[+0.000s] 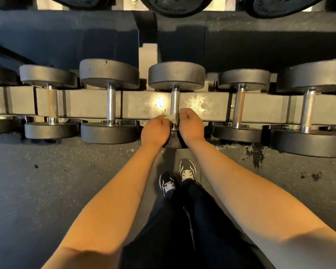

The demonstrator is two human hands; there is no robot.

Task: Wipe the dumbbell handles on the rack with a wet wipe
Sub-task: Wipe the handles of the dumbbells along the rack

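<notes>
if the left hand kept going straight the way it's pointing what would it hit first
Most likely the wet wipe it pinches, then the knurled handle of the middle dumbbell. The left hand points up and slightly right; depth is hard to judge.

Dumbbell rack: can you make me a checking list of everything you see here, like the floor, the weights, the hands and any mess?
Surface: grey rack rail, scuffed and shiny near the middle.
Job's things: white wet wipe wrapped round the near end of the middle dumbbell handle; other dumbbells either side, such as the neighbour's handle.
Clutter: dark crumbs and a stain on the speckled floor.
Hands: left hand and right hand both curled, pinching the wipe at the handle.
Cables: nothing seen.
Surroundings: weight plates above; black shoes below.
</notes>
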